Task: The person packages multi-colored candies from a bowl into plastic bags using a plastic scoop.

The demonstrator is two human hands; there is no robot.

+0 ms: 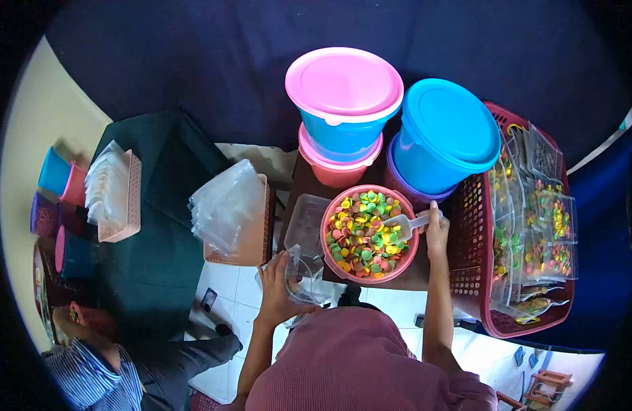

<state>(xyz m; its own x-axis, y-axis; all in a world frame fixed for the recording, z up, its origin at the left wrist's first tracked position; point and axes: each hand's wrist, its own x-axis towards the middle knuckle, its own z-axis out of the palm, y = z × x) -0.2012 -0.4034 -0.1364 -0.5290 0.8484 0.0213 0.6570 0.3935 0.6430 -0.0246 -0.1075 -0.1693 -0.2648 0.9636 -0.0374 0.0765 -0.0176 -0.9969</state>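
Observation:
A pink tub (327,257) full of small green, yellow, red and brown cup-shaped pieces (364,229) stands in front of me. My right hand (436,229) grips the handle of a pale translucent scoop (402,227) at the tub's right rim. The scoop's bowl rests among the pieces. To the left of the tub, my left hand (280,291) is closed around the side of a clear plastic pouch (306,277). Whether the pouch contains anything is hard to see. Behind it sits a clear plastic container (307,218).
Lidded tubs, pink-topped (344,82) and blue-topped (449,127), stand behind. On the right, a dark red basket (470,274) holds filled pouches (552,219). Flat bags (227,205) lie over a peach basket (235,258). Another person's striped sleeve (90,370) shows at lower left.

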